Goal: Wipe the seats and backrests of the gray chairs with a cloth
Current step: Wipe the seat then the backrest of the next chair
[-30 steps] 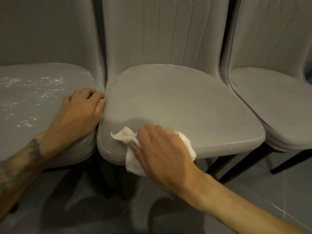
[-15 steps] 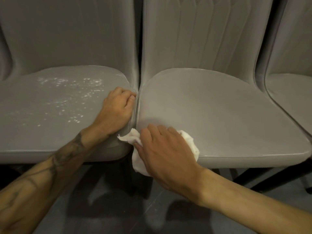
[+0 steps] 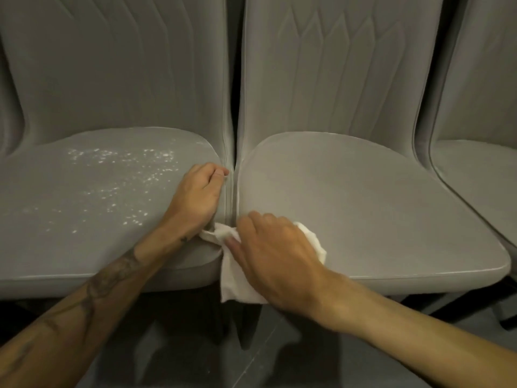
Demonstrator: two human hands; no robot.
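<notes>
Right hand: my right hand (image 3: 277, 261) lies palm down on the cloth (image 3: 237, 284), fingers bent over it and thumb laid along its left side, clamping it against the chair.
Cloth: white and crumpled, at the front left corner of the middle seat (image 3: 363, 214). One corner pokes out to the left, touching my left wrist. A flap hangs below the seat's front edge, and a little shows past my knuckles on the right.
Left hand: my left hand (image 3: 197, 200) sits on the left seat (image 3: 70, 233) at its right edge, fingers curled over that edge. The fingertips are hidden in the narrow gap between the two chairs.
Left forearm: it crosses the front of the left seat and carries dark tattoo marks.
Left seat: gray, with white specks (image 3: 126, 175) scattered across its middle and back.
Middle seat: gray and smooth. I see no specks on it.
Backrests: the left backrest (image 3: 112, 65) and middle backrest (image 3: 335, 65) stand upright, almost touching, with stitched vertical lines.
Right chair: a third gray chair (image 3: 481, 175) stands just beside the middle one, cut off by the frame.
Floor: dark floor (image 3: 181, 359) below, with dark chair legs in shadow.
</notes>
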